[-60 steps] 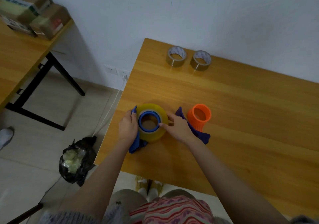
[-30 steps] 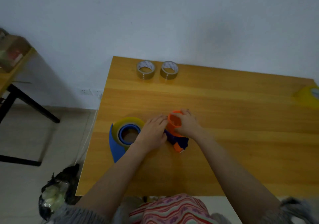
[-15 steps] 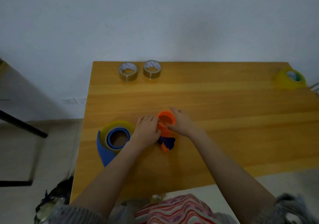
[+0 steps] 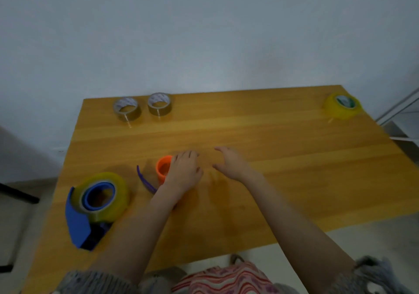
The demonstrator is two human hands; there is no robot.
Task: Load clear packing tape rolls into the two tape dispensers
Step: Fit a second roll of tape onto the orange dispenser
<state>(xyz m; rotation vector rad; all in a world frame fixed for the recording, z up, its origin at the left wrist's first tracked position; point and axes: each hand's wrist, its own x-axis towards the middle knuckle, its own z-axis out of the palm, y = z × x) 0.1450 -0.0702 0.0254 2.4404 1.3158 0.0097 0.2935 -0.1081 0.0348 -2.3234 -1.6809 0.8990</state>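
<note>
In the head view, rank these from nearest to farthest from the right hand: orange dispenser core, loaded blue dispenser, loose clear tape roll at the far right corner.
From the right hand:
1. Orange dispenser core, just left, under the left hand.
2. Loaded blue dispenser, near left edge.
3. Loose clear tape roll, far right corner.

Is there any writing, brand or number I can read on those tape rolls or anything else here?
None can be read.
Two brown rolls: faint print inside the cores, too blurred.
Far yellow roll: green core label, too blurred.
Blue dispenser and orange dispenser: no text visible.
</note>
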